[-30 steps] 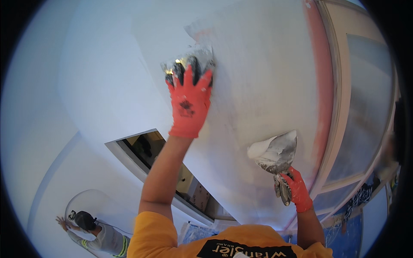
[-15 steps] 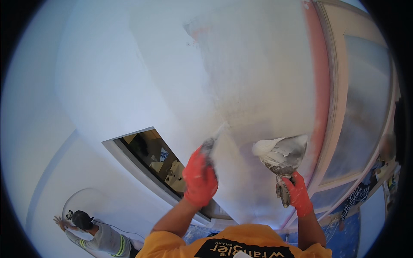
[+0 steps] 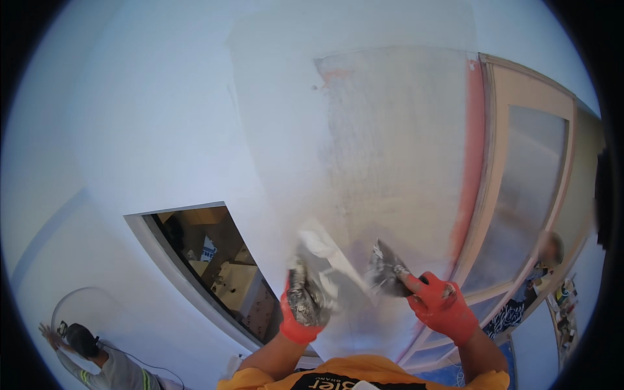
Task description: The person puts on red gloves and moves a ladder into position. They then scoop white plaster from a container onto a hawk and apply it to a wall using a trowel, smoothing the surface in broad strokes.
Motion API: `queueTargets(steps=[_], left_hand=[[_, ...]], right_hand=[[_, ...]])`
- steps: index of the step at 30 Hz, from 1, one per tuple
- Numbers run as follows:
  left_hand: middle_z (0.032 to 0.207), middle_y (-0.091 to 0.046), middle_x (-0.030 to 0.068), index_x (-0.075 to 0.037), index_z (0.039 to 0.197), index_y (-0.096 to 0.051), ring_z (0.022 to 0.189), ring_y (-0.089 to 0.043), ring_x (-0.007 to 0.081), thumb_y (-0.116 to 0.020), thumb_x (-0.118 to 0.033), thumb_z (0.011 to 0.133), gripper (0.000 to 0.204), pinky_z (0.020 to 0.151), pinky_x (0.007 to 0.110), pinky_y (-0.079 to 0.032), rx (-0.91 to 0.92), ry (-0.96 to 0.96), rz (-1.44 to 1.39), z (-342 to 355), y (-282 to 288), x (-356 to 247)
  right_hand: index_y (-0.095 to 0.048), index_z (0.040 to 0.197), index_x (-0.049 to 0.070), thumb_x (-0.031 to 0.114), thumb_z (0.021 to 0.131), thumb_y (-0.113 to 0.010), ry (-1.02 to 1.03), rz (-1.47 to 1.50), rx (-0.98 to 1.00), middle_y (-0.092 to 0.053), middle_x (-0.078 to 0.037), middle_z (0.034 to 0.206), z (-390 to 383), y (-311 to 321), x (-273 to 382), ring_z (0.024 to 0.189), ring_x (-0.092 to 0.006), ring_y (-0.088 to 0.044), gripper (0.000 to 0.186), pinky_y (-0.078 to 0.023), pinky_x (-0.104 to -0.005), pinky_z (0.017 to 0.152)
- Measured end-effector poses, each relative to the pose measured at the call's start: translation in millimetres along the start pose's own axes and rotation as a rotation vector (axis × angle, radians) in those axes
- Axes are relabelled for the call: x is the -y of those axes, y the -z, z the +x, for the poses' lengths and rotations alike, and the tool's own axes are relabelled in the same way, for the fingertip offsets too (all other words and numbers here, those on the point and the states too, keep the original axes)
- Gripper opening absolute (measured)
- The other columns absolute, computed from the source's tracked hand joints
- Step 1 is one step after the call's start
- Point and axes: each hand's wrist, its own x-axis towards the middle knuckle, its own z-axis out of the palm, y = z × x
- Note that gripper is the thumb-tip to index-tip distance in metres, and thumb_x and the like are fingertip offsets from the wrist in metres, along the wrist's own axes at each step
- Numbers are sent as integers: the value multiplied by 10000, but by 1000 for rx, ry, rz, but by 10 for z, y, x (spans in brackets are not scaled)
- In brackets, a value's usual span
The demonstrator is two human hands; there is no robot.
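Note:
In the head view, my left hand (image 3: 303, 317), in a red glove smeared grey, is closed around a wide putty knife (image 3: 348, 270). White paste (image 3: 318, 240) lies along that blade; motion blurs part of it. My right hand (image 3: 447, 307), also gloved in red, grips a second putty knife (image 3: 388, 265), its dark, paste-smeared blade pointing left toward the first one. The two blades are close together; whether they touch I cannot tell. Behind them rises the wall (image 3: 396, 143), with a greyish coated patch and a reddish strip (image 3: 473, 136) along its right side.
A framed opening (image 3: 227, 273) in the wall shows a room beyond, at left. On the right stands a pale door frame with a frosted panel (image 3: 520, 188). A person in grey (image 3: 110, 364) reaches to the wall at lower left; another person (image 3: 552, 250) is far right.
Both knives have come together in front of me: the left one has left the wall, and the right one has turned from upright to pointing left. My view has shifted, showing more wall above.

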Motion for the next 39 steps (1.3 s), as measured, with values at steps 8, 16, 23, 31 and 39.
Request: queueTargets(steps=[8, 16, 23, 31, 39], left_hand=[[1308, -553, 274, -112, 1046, -678, 1127, -596, 475, -779, -177, 684, 382, 897, 551, -517, 964, -797, 1308, 287, -163, -330], [1225, -613, 85, -257, 1286, -591, 1073, -637, 354, -660, -239, 838, 453, 826, 381, -566, 1112, -996, 2189, 554, -584, -996], [1186, -679, 77, -120, 1263, -630, 1071, -644, 293, -651, -60, 902, 366, 907, 380, -531, 399, -2011, 1769, 2108, -2420, -2358], [1250, -637, 74, -203, 1350, -584, 1141, -582, 287, -549, -175, 987, 366, 1026, 420, -446, -9, -1150, 2072, 2960, -2869, -2352], [1367, -562, 162, -212, 1369, -573, 1242, -515, 395, -561, -166, 968, 404, 1125, 480, -346, 40, -1480, 2369, 2278, -1717, -1728]], right_hand=[[-573, 1120, -92, 255, 989, -464, -912, 2155, 42, -596, -264, 741, -419, -880, -440, 552, -359, -584, 386, -468, -432, 444], [-577, 1099, -63, 325, 920, -528, -248, 2379, -76, -597, -243, 714, -467, -427, -363, 445, -341, -533, 430, -438, -432, 380], [-573, 1216, -14, 147, 955, -567, -188, 1810, 141, -607, -230, 1011, -160, -676, -668, 806, -349, -641, 306, -553, -457, 673], [-648, 1216, 46, 82, 789, -748, 191, 635, -247, -538, -175, 1334, -303, -1215, -1012, 1214, -348, -566, 440, -483, -413, 1015], [-647, 1233, 84, 215, 717, -808, 207, 426, -349, -539, -201, 1352, -310, -1356, -1130, 1210, -380, -572, 556, -476, -439, 1019]])
